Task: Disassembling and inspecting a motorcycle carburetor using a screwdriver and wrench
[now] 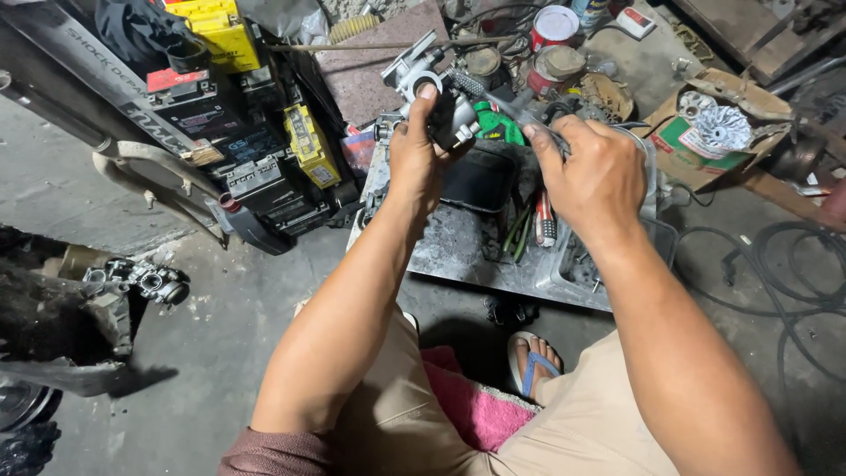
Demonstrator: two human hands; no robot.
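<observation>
My left hand [416, 154] grips a small metal carburettor [432, 92], holding it up over a dirty metal tray [458, 247]. My right hand [589, 172] is closed around the handle of a thin tool [493, 99] whose shaft points left into the carburettor body. Both hands are above the tray, close together. A black rectangular dish [480, 181] sits in the tray just below the hands. The tool's handle is hidden inside my fist.
Several black and yellow batteries [264, 150] are stacked at the left. Cans [553, 26], a cardboard box with a metal part [716, 128] and cables [775, 273] lie at the right. Screwdrivers [529, 225] rest in the tray. An engine part [145, 280] lies on the concrete floor.
</observation>
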